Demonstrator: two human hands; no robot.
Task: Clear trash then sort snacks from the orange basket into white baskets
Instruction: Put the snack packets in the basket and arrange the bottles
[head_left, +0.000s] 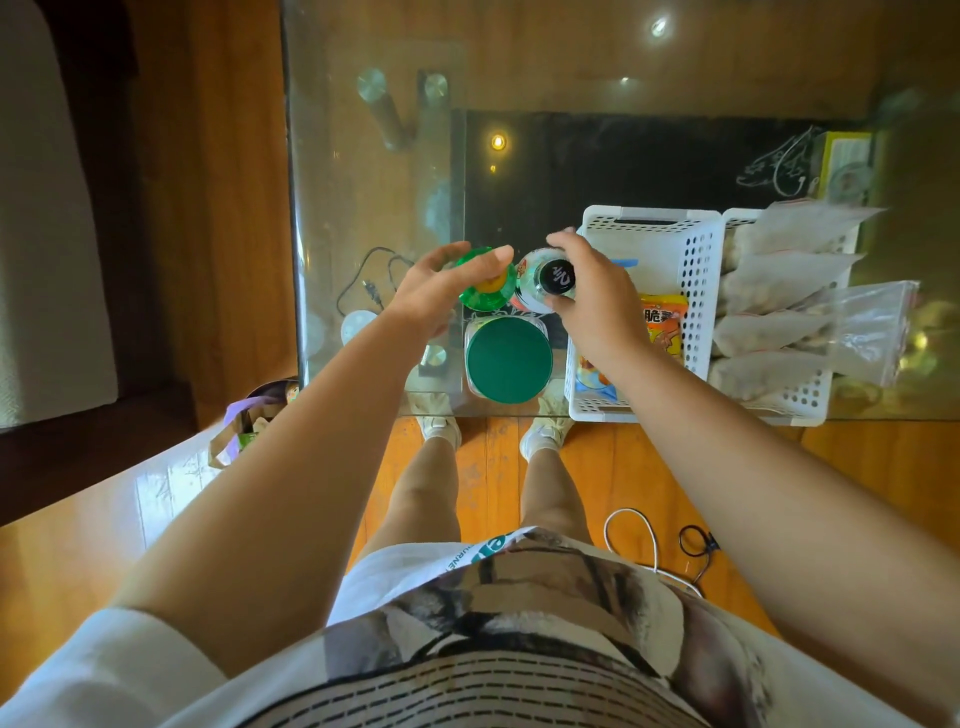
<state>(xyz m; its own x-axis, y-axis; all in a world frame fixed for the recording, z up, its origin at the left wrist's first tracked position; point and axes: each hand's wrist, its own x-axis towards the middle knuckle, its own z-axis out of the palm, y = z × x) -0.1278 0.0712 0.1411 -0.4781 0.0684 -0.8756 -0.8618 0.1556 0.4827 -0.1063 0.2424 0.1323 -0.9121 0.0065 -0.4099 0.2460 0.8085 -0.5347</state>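
Note:
Two bottles stand side by side on the glass table (374, 208). My left hand (441, 288) curls round the left side of a green bottle (485, 296) with a yellow cap, thumb across its far shoulder. My right hand (597, 301) grips a clear bottle (537, 270) with a black cap from the right. A white basket (698, 270) right of the bottles holds an orange snack packet (665, 325). A second white basket (810, 397) beside it is filled with clear snack bags (784, 270). No orange basket is in view.
A jar with a dark green lid (509, 361) stands at the table's near edge, just in front of the bottles. A bin with a purple-lined bag (254, 418) sits on the floor at the left. Cables (657, 551) lie on the wooden floor by my feet.

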